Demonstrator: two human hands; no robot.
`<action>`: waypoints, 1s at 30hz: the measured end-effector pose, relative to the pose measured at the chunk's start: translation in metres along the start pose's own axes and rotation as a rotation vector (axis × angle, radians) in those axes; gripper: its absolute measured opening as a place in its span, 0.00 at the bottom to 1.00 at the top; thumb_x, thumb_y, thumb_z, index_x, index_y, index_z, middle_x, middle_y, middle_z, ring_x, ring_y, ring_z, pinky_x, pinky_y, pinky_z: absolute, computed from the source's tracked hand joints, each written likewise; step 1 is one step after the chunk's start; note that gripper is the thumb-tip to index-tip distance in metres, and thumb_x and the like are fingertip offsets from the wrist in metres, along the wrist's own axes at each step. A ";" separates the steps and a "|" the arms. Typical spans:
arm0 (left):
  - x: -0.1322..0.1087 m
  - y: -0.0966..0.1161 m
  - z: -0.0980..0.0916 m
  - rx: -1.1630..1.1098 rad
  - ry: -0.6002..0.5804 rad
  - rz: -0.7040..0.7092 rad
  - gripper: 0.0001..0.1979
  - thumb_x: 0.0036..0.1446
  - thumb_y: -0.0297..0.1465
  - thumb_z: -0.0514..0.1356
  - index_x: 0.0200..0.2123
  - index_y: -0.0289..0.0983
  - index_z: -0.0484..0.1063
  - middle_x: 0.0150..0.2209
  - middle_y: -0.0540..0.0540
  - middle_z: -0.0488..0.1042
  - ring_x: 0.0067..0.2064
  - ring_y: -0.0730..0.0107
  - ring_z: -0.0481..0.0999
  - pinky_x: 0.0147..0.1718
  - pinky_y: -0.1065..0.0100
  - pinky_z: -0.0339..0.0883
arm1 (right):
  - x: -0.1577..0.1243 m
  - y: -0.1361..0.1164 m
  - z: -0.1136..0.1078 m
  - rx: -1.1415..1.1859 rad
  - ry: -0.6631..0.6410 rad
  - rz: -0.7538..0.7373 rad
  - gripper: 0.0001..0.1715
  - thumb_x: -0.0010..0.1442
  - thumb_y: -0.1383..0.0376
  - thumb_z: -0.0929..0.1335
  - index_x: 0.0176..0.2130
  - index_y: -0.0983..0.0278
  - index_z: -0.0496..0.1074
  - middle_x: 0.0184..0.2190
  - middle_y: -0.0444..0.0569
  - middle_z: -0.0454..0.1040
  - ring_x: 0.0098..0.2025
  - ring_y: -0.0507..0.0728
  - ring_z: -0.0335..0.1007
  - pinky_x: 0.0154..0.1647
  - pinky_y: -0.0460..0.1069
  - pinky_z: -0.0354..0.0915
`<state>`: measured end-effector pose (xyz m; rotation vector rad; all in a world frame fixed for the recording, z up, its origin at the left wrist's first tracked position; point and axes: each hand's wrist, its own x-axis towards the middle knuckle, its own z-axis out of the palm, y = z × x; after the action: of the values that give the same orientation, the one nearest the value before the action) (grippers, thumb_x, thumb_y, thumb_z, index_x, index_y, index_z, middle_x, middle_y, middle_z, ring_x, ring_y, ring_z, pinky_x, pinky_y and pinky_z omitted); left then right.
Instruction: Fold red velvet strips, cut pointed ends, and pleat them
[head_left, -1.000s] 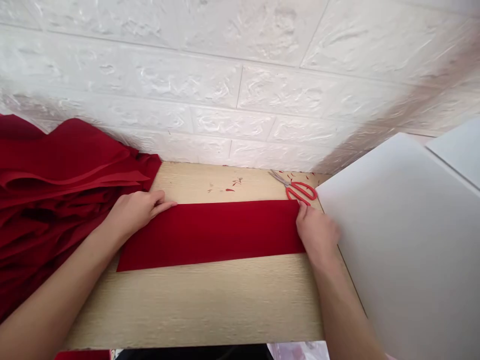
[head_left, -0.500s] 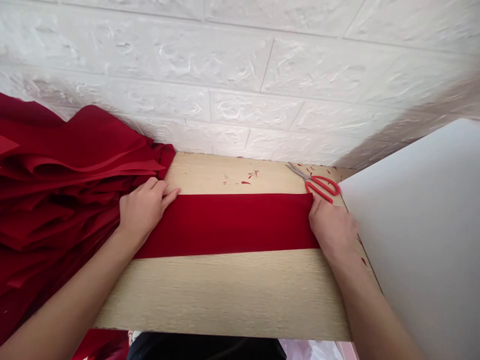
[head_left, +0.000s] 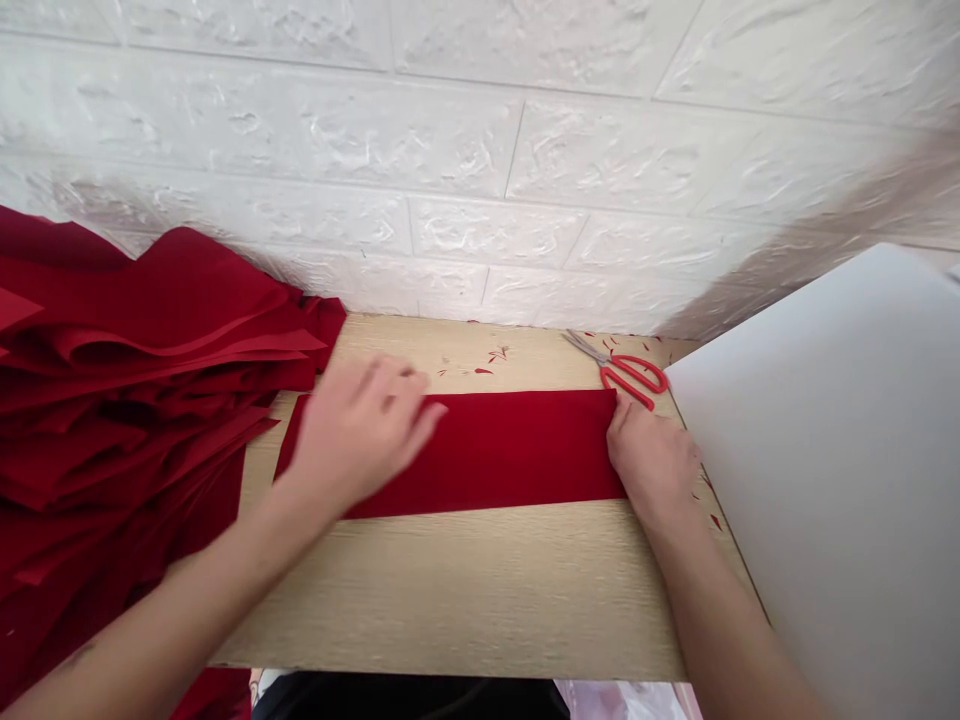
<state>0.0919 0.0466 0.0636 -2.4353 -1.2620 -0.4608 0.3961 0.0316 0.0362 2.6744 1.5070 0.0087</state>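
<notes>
Red cloth, three o'clock end pinched in your right hand; your loosely spread left hand could skew it by dragging.

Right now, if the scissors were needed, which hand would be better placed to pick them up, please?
Probably the right hand: though it holds a corner of the flat red cloth, it is close by the scissors; the left hand is farther away.

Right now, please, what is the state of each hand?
Left hand: open, blurred, over the flat red fabric strip; contact cannot be told.
Right hand: closed, holding the strip's far right corner.
</notes>
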 end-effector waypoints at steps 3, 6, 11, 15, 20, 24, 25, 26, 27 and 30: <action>0.018 0.055 0.014 -0.262 -0.092 0.186 0.33 0.69 0.51 0.46 0.57 0.29 0.72 0.58 0.31 0.74 0.62 0.44 0.70 0.60 0.50 0.63 | -0.001 0.001 -0.001 0.008 0.004 -0.003 0.37 0.72 0.58 0.50 0.45 0.76 0.80 0.32 0.71 0.77 0.40 0.75 0.79 0.40 0.65 0.71; 0.024 0.088 0.040 -0.400 -0.296 0.197 0.42 0.67 0.55 0.43 0.68 0.26 0.59 0.70 0.30 0.59 0.72 0.42 0.53 0.69 0.47 0.48 | 0.000 0.003 0.002 0.018 0.026 -0.014 0.37 0.72 0.57 0.50 0.43 0.73 0.81 0.29 0.69 0.77 0.37 0.74 0.79 0.39 0.66 0.71; -0.003 0.056 0.055 -0.387 -0.446 0.021 0.37 0.70 0.50 0.41 0.72 0.32 0.52 0.73 0.36 0.50 0.75 0.49 0.47 0.71 0.44 0.44 | 0.003 0.007 0.010 0.060 0.090 -0.004 0.36 0.71 0.57 0.51 0.42 0.72 0.80 0.26 0.66 0.75 0.35 0.74 0.79 0.36 0.67 0.72; -0.037 -0.006 0.048 -0.258 -0.428 -0.117 0.34 0.71 0.46 0.40 0.72 0.32 0.51 0.73 0.37 0.51 0.74 0.53 0.48 0.71 0.46 0.46 | 0.005 0.008 0.012 0.091 0.060 0.023 0.35 0.72 0.57 0.51 0.43 0.71 0.80 0.27 0.64 0.76 0.37 0.73 0.80 0.39 0.67 0.72; -0.064 -0.047 0.043 -0.225 -0.472 -0.233 0.34 0.71 0.45 0.38 0.72 0.33 0.51 0.74 0.39 0.48 0.75 0.53 0.46 0.68 0.45 0.53 | 0.003 0.006 0.007 0.065 0.039 0.027 0.36 0.72 0.57 0.51 0.43 0.72 0.80 0.30 0.68 0.78 0.37 0.74 0.79 0.38 0.66 0.71; -0.068 -0.052 0.041 -0.217 -0.468 -0.300 0.34 0.71 0.46 0.40 0.72 0.34 0.51 0.74 0.39 0.47 0.75 0.51 0.45 0.66 0.45 0.56 | 0.000 0.004 0.004 0.019 0.025 -0.001 0.37 0.73 0.58 0.50 0.42 0.73 0.80 0.31 0.69 0.77 0.39 0.74 0.80 0.40 0.66 0.71; -0.068 -0.052 0.041 -0.216 -0.463 -0.299 0.34 0.70 0.46 0.40 0.72 0.34 0.51 0.74 0.39 0.47 0.75 0.50 0.46 0.67 0.45 0.56 | 0.000 0.004 0.004 0.014 0.034 -0.011 0.37 0.73 0.58 0.50 0.42 0.73 0.80 0.30 0.69 0.77 0.39 0.74 0.80 0.40 0.66 0.71; -0.069 -0.053 0.041 -0.215 -0.460 -0.299 0.34 0.70 0.46 0.41 0.72 0.34 0.51 0.74 0.38 0.47 0.75 0.48 0.47 0.67 0.45 0.55 | 0.000 0.004 0.004 0.011 0.042 -0.018 0.36 0.72 0.58 0.50 0.42 0.73 0.80 0.30 0.68 0.77 0.38 0.74 0.79 0.39 0.66 0.71; -0.070 -0.053 0.041 -0.214 -0.458 -0.301 0.35 0.70 0.46 0.41 0.72 0.34 0.52 0.74 0.38 0.47 0.74 0.47 0.48 0.66 0.44 0.55 | 0.000 0.004 0.004 0.009 0.047 -0.023 0.36 0.72 0.58 0.51 0.42 0.73 0.80 0.29 0.68 0.76 0.37 0.74 0.79 0.39 0.65 0.71; -0.073 -0.057 0.043 -0.213 -0.459 -0.312 0.35 0.69 0.47 0.41 0.72 0.34 0.52 0.74 0.37 0.47 0.73 0.43 0.51 0.65 0.42 0.55 | 0.000 0.006 0.004 0.006 0.042 -0.046 0.36 0.72 0.57 0.50 0.45 0.72 0.80 0.28 0.66 0.76 0.35 0.72 0.79 0.38 0.65 0.71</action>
<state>0.0101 0.0448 0.0026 -2.6232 -1.8847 -0.1148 0.4011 0.0287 0.0326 2.6600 1.5822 0.0582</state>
